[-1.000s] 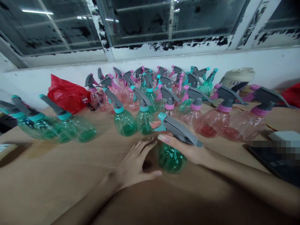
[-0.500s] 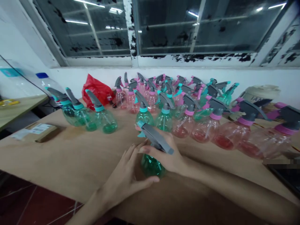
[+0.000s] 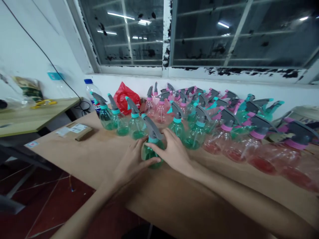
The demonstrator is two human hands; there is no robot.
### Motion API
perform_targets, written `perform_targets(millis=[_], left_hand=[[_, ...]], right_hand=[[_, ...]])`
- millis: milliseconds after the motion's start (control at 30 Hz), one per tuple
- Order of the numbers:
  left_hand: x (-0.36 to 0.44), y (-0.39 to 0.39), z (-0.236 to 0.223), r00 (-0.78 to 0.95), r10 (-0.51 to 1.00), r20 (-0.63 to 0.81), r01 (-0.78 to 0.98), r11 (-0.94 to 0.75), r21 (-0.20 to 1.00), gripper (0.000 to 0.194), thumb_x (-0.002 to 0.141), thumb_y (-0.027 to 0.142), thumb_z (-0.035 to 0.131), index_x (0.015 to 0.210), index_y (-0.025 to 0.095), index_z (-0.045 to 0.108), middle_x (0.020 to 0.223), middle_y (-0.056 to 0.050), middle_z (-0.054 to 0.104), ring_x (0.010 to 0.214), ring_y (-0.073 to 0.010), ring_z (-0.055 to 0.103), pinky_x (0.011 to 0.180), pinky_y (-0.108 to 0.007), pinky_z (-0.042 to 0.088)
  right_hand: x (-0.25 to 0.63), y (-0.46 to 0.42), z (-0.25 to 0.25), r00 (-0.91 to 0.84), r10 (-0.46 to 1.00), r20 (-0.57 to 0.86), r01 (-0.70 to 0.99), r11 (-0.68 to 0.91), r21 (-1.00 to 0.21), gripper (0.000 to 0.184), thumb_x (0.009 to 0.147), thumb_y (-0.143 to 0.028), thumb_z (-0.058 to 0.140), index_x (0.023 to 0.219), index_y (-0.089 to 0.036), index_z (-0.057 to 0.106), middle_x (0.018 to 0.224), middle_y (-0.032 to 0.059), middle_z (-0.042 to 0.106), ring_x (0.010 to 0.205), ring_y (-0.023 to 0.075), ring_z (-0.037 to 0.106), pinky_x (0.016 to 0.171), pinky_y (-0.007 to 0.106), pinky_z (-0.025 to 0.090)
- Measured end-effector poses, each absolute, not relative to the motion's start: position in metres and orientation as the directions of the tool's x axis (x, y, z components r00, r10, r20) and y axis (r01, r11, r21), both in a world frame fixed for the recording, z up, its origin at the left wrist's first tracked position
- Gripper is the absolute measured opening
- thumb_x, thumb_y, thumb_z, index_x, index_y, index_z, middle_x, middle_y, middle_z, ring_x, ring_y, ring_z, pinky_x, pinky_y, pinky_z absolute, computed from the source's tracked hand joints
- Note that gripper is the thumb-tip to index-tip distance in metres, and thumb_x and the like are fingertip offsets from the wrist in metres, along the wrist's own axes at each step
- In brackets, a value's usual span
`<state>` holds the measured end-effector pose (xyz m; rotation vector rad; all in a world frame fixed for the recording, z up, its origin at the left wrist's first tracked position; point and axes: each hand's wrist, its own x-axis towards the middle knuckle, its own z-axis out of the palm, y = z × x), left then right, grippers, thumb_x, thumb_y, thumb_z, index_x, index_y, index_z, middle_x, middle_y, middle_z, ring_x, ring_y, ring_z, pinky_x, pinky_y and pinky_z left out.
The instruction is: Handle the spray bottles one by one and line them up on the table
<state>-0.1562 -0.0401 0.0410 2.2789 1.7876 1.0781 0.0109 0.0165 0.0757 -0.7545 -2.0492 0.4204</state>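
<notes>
A green spray bottle (image 3: 152,140) with a grey trigger head and teal collar stands upright between my hands, over the table's near side. My left hand (image 3: 131,161) curls around its left side, the thumb lying across the front of the body. From the right, my right hand (image 3: 176,152) grips the bottle just below the head, fingers partly hidden behind it. To the left stands a row of green spray bottles, the nearest one (image 3: 137,124) close behind my left hand. Right of my right hand is another green spray bottle (image 3: 194,134).
Pink spray bottles (image 3: 264,154) line the right side, with several more bottles crowded behind. A red plastic bag (image 3: 126,99) lies at the back. On the left are a small cardboard box (image 3: 78,131), a blue-capped bottle (image 3: 91,87) and a second table (image 3: 37,116).
The spray bottle in my hands has moved left, toward the left row of green bottles, and its head has turned more upright. My view has swung left.
</notes>
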Motion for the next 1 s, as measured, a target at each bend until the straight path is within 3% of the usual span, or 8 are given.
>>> perform_targets(millis=[67,167,333,433,633,767,1000], left_hand=[[-0.165,-0.031,0.048,0.145,0.881,0.450,0.862,-0.336,0.381,0.070,0.080,0.065,0.062,0.131,0.021,0.043,0.132,-0.012,0.049,0.124,-0.0305,0.047,0.100,-0.046,0.040],[-0.176,-0.023,0.059,0.153,0.893,0.423,0.895,-0.307,0.325,0.073,0.074,0.066,0.066,0.129,0.021,0.048,0.128,-0.011,0.053,0.119,-0.0286,0.051,0.098,-0.042,0.042],[-0.197,-0.012,0.073,-0.125,0.860,0.495,0.942,-0.054,0.331,0.053,0.095,0.056,0.043,0.127,0.015,0.047,0.103,-0.010,0.061,0.092,-0.0252,0.064,0.079,-0.038,0.050],[-0.204,0.000,0.080,-0.252,0.839,0.482,0.944,0.105,0.312,0.056,0.093,0.056,0.046,0.130,0.014,0.043,0.089,-0.009,0.065,0.086,-0.0292,0.066,0.072,-0.039,0.050],[-0.197,0.020,0.086,-0.339,0.849,0.405,0.938,0.275,0.210,0.064,0.084,0.060,0.058,0.129,0.016,0.047,0.097,-0.013,0.070,0.090,-0.0366,0.066,0.071,-0.040,0.049],[-0.199,0.025,0.084,-0.373,0.842,0.389,0.927,0.326,0.184,0.058,0.086,0.059,0.055,0.127,0.018,0.048,0.096,-0.011,0.071,0.087,-0.0344,0.068,0.069,-0.038,0.048],[-0.205,0.030,0.078,-0.380,0.832,0.403,0.925,0.332,0.187,0.064,0.087,0.062,0.053,0.131,0.017,0.043,0.088,-0.008,0.070,0.083,-0.0328,0.067,0.064,-0.035,0.047]], right_hand=[[0.011,0.021,0.075,-0.432,0.625,0.651,0.445,0.775,-0.449,0.029,0.084,-0.042,0.061,0.097,-0.017,0.059,0.099,0.0113,0.068,0.099,0.0259,0.062,0.087,0.040,0.048],[0.009,0.027,0.077,-0.425,0.635,0.645,0.519,0.755,-0.402,0.031,0.084,-0.044,0.060,0.095,-0.014,0.061,0.094,0.0139,0.068,0.097,0.0310,0.061,0.083,0.046,0.047],[0.001,0.039,0.083,-0.379,0.701,0.604,0.668,0.659,-0.346,0.040,0.086,-0.048,0.056,0.098,-0.010,0.061,0.090,0.0184,0.068,0.080,0.0337,0.066,0.061,0.042,0.048],[-0.008,0.048,0.086,-0.363,0.734,0.573,0.722,0.611,-0.324,0.039,0.089,-0.044,0.053,0.100,-0.008,0.061,0.086,0.0191,0.070,0.070,0.0330,0.067,0.054,0.039,0.044],[-0.023,0.065,0.088,-0.338,0.766,0.546,0.748,0.571,-0.338,0.036,0.089,-0.037,0.057,0.107,-0.005,0.059,0.096,0.0203,0.070,0.080,0.0332,0.068,0.059,0.038,0.046],[-0.028,0.073,0.088,-0.340,0.772,0.537,0.732,0.576,-0.364,0.039,0.088,-0.036,0.059,0.110,-0.004,0.057,0.099,0.0199,0.069,0.087,0.0331,0.067,0.064,0.038,0.048],[-0.037,0.081,0.090,-0.338,0.784,0.522,0.689,0.583,-0.430,0.038,0.089,-0.032,0.056,0.113,-0.002,0.056,0.107,0.0215,0.066,0.093,0.0334,0.066,0.070,0.041,0.051]])
